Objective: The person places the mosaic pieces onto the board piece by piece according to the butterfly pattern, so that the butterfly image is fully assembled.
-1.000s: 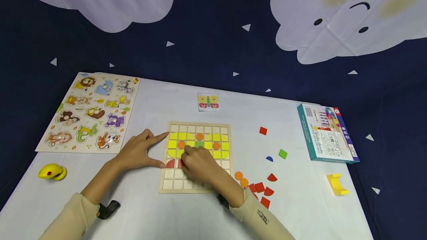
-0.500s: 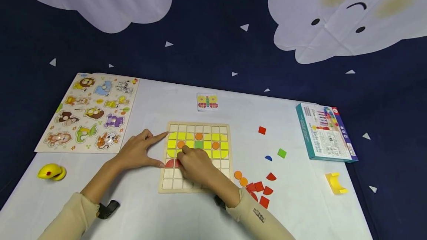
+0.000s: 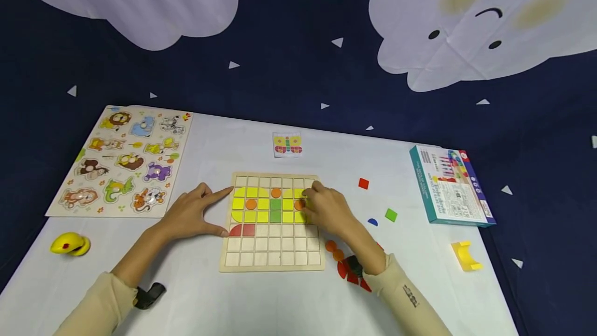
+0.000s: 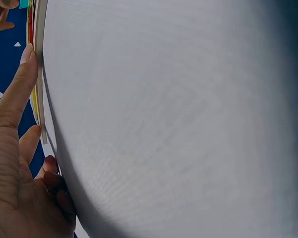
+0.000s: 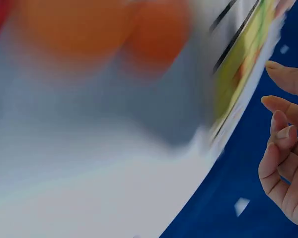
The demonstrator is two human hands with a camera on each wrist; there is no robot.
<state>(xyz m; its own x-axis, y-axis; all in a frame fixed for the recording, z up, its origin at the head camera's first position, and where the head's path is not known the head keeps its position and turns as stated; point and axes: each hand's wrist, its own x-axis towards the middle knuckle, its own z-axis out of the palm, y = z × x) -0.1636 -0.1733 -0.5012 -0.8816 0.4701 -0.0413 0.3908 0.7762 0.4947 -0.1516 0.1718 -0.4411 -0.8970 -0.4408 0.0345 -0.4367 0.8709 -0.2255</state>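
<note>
Board (image 3: 261, 244) holds coloured tiles (image 3: 275, 216); left hand (image 3: 190, 213) spread at edge, right hand (image 3: 333, 211) seemingly unclamped.

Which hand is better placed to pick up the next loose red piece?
Probably the right hand: it is nearer the loose red pieces right of the board, while the left hand touches the board's left edge.
</note>
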